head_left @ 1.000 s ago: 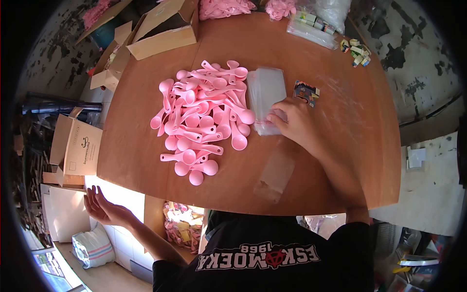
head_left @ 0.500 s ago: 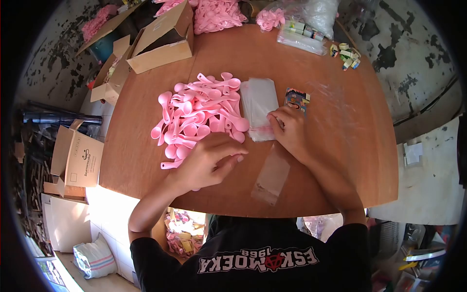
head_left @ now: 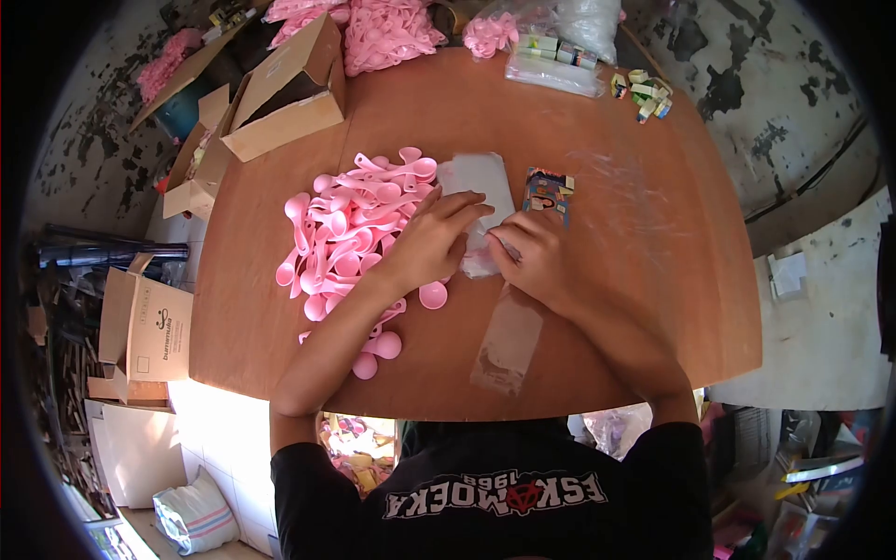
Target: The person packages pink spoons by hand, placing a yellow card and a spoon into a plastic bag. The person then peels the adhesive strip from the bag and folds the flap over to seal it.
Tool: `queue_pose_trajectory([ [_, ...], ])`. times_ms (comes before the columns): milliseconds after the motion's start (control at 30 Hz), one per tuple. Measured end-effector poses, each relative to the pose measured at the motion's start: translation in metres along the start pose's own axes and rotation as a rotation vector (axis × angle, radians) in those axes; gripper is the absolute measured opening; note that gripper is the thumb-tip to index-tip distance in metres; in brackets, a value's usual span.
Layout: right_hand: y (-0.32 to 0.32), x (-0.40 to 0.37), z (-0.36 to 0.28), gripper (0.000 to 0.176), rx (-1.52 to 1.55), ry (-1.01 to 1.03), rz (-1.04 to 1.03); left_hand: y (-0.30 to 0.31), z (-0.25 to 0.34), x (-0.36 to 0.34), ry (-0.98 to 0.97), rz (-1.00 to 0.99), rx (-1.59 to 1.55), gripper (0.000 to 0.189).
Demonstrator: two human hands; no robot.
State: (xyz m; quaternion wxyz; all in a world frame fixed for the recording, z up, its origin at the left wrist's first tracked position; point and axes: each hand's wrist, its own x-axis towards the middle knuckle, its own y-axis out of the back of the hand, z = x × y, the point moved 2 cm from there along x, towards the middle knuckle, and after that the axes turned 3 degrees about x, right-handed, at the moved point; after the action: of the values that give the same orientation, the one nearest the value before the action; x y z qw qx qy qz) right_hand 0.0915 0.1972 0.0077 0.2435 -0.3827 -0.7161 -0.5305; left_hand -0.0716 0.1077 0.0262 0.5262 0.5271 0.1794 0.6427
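Observation:
A heap of pink spoons (head_left: 350, 219) lies on the brown table, partly under my left forearm. My left hand (head_left: 437, 233) is over the heap's right edge and the stack of clear plastic bags (head_left: 481, 177), its fingers apart and holding nothing visible. Beside it, my right hand (head_left: 532, 250) is closed at the lower right of the stack, thumb and index finger together; what it pinches is too small to make out. Just above this hand lies a printed card pack (head_left: 546, 189). One clear bag (head_left: 509, 341) lies flat nearer the table's front edge.
An open cardboard box (head_left: 285, 107) stands at the back left beside bags of pink spoons (head_left: 390, 35). Clear packaging (head_left: 555, 75) and small folded cards (head_left: 649, 93) lie at the back right. Another carton (head_left: 159, 322) is left of the table.
My left hand has moved up and right, from the heap's lower edge to the bag stack. My right hand has shifted slightly left. The view has shifted a little, too.

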Motion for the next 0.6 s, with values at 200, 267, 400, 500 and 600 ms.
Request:
queue_pose_trajectory([
  [200,-0.001,0.001,0.002,0.006,0.061,0.02,0.015,0.0,-0.012,-0.005,-0.016,0.036,-0.052,0.03],
  [267,-0.001,0.001,-0.001,0.006,0.058,0.028,0.025,0.002,-0.01,-0.004,-0.036,0.051,-0.056,0.025],
  [400,-0.001,0.0,-0.002,0.009,0.052,0.046,0.021,0.001,-0.009,-0.005,-0.032,0.043,-0.09,0.019],
  [500,0.007,0.006,-0.008,0.012,0.122,0.054,0.048,0.003,-0.009,-0.005,0.039,0.033,-0.167,0.015],
  [600,0.013,0.015,-0.013,0.013,0.127,0.049,0.078,0.007,-0.008,-0.003,0.183,0.034,-0.299,0.011],
])
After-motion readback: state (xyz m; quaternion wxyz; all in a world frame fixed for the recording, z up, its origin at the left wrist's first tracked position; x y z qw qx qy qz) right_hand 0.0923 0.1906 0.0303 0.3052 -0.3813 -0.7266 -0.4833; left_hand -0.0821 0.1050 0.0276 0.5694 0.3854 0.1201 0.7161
